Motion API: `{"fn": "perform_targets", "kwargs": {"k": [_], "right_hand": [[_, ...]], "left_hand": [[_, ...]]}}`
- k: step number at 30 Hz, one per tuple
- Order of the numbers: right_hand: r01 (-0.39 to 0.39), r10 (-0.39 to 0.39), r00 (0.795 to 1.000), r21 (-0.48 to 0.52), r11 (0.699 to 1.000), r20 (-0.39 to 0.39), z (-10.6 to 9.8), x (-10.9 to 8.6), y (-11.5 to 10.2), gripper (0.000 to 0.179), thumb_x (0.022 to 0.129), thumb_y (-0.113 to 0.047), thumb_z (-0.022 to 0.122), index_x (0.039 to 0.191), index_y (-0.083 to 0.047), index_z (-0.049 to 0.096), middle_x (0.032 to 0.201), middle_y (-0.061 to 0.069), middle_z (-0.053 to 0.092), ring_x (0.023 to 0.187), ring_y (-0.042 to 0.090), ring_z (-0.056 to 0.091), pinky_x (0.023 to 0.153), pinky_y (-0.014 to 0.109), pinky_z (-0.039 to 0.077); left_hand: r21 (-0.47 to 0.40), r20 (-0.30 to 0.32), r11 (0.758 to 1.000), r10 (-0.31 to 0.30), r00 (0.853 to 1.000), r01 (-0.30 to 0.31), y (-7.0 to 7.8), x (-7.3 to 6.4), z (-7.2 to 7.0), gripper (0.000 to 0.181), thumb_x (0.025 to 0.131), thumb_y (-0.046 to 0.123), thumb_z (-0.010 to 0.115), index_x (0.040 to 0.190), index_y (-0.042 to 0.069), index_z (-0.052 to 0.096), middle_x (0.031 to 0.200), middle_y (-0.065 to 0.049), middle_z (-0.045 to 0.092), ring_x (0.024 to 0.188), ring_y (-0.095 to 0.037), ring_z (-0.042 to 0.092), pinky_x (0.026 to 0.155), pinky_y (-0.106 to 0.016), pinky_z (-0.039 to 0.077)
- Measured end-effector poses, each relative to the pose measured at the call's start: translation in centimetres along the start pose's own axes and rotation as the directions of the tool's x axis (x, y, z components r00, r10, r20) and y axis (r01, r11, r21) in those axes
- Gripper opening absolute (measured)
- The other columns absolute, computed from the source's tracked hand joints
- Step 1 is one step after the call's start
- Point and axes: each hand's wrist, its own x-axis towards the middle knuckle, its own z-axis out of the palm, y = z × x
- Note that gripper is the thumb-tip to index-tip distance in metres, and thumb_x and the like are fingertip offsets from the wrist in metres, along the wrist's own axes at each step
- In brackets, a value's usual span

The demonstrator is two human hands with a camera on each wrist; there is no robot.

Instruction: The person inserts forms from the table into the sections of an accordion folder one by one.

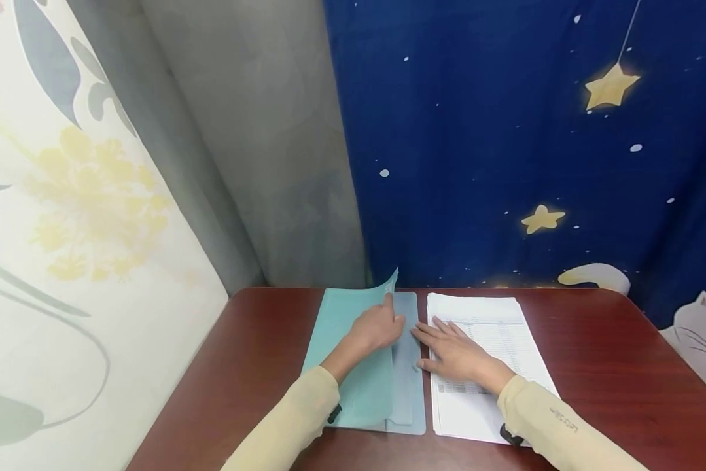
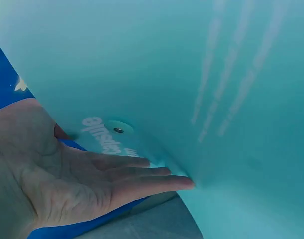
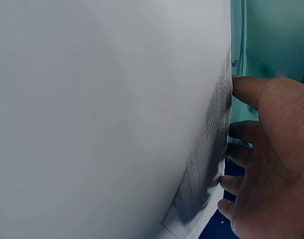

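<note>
A teal plastic document folder (image 1: 347,353) with a snap button lies flat, its cover lifted and curling up at the far right corner. My left hand (image 1: 376,327) is at that raised cover. In the left wrist view its straight fingers (image 2: 142,186) lie against the teal sheet, close to the snap button (image 2: 118,130) and white lettering. Right of the folder is a stack of printed paper sheets (image 1: 500,327). My right hand (image 1: 455,353) rests on the stack with fingers spread, and its fingertips reach the stack's left edge. The right wrist view shows those fingers (image 3: 241,154) along the paper's edge.
Both things lie on a dark red-brown wooden table (image 1: 258,366). Behind its far edge hang a grey curtain (image 1: 258,131) and a blue curtain (image 1: 476,131) with stars. A patterned white wall (image 1: 93,229) runs along the left side.
</note>
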Motion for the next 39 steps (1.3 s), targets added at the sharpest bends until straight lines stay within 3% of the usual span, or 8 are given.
{"fn": "perform_targets", "kwargs": {"k": [4, 8, 17, 20, 23, 27, 32, 39], "right_hand": [[-0.009, 0.009, 1.0, -0.001, 1.0, -0.001, 0.0, 0.0, -0.1, 0.066, 0.102, -0.04, 0.068, 0.157, -0.008, 0.051, 0.167, 0.015, 0.044, 0.159, 0.047, 0.028, 0.127, 0.068, 0.021], [-0.009, 0.009, 1.0, 0.002, 1.0, 0.005, 0.0, -0.1, 0.0, 0.062, 0.104, -0.036, 0.066, 0.157, -0.009, 0.05, 0.168, 0.014, 0.043, 0.16, 0.047, 0.027, 0.128, 0.068, 0.02], [-0.001, 0.001, 1.0, -0.011, 1.0, 0.002, 0.2, -0.2, -0.2, 0.057, 0.106, -0.03, 0.063, 0.157, -0.009, 0.05, 0.169, 0.014, 0.042, 0.159, 0.048, 0.028, 0.127, 0.069, 0.02], [0.003, -0.003, 1.0, -0.018, 1.0, -0.004, 0.3, -0.2, -0.2, 0.056, 0.106, -0.029, 0.062, 0.157, -0.01, 0.051, 0.169, 0.013, 0.042, 0.159, 0.048, 0.029, 0.127, 0.07, 0.02], [-0.001, 0.001, 1.0, -0.026, 1.0, -0.007, 0.5, -0.1, -0.1, 0.056, 0.106, -0.029, 0.062, 0.157, -0.01, 0.051, 0.169, 0.013, 0.043, 0.159, 0.048, 0.029, 0.127, 0.07, 0.02], [-0.007, 0.007, 1.0, -0.034, 0.999, 0.0, 0.6, 0.0, 0.0, 0.056, 0.106, -0.03, 0.062, 0.158, -0.011, 0.05, 0.169, 0.012, 0.042, 0.159, 0.047, 0.028, 0.127, 0.069, 0.019], [-0.009, 0.009, 1.0, -0.044, 0.999, 0.007, 0.6, 0.1, -0.2, 0.055, 0.106, -0.03, 0.062, 0.157, -0.011, 0.051, 0.169, 0.012, 0.042, 0.159, 0.047, 0.028, 0.127, 0.069, 0.019], [-0.015, 0.015, 1.0, -0.05, 0.999, 0.014, 0.1, 0.1, -0.6, 0.054, 0.107, -0.029, 0.061, 0.156, -0.009, 0.052, 0.168, 0.013, 0.043, 0.159, 0.049, 0.029, 0.128, 0.069, 0.018]], "left_hand": [[-0.033, 0.001, 0.999, 0.015, 1.0, -0.015, -0.2, -0.2, -0.4, 0.073, 0.104, 0.035, 0.047, 0.167, 0.004, 0.028, 0.107, -0.015, 0.075, 0.081, -0.024, 0.067, 0.069, -0.039, 0.054], [-0.07, 0.041, 0.997, 0.024, 0.999, -0.021, -0.7, -0.3, -1.1, 0.078, 0.103, 0.035, 0.051, 0.171, 0.014, 0.017, 0.065, -0.003, 0.057, 0.05, -0.018, 0.046, 0.048, -0.031, 0.036], [-0.175, 0.095, 0.981, 0.104, 0.99, -0.086, -2.2, -0.6, -1.9, 0.094, 0.099, 0.028, 0.065, 0.172, 0.019, 0.006, 0.058, 0.003, 0.047, 0.048, -0.014, 0.04, 0.049, -0.029, 0.035], [-0.202, 0.114, 0.976, 0.11, 0.987, -0.086, -2.6, -0.6, -2.1, 0.096, 0.098, 0.026, 0.069, 0.172, 0.018, 0.009, 0.069, -0.005, 0.057, 0.048, -0.014, 0.042, 0.049, -0.028, 0.037], [-0.213, 0.141, 0.975, 0.102, 0.985, -0.071, -2.8, -0.5, -2.3, 0.094, 0.097, 0.026, 0.072, 0.171, 0.017, 0.015, 0.113, -0.016, 0.072, 0.055, -0.017, 0.046, 0.054, -0.03, 0.042], [-0.214, 0.18, 0.976, 0.084, 0.98, -0.044, -3.0, -0.4, -2.6, 0.089, 0.098, 0.029, 0.074, 0.17, 0.017, 0.023, 0.166, -0.013, 0.046, 0.092, -0.022, 0.064, 0.078, -0.038, 0.056], [-0.241, 0.204, 0.969, 0.104, 0.973, -0.053, -3.5, -0.3, -3.2, 0.084, 0.1, 0.03, 0.072, 0.169, 0.016, 0.027, 0.17, -0.011, 0.04, 0.142, -0.027, 0.054, 0.113, -0.049, 0.051], [-0.467, 0.204, 0.882, 0.185, 0.961, -0.07, -5.3, -0.4, -4.4, 0.081, 0.1, 0.02, 0.07, 0.168, 0.01, 0.026, 0.171, -0.018, 0.035, 0.159, -0.034, 0.037, 0.118, -0.058, 0.045]]}}
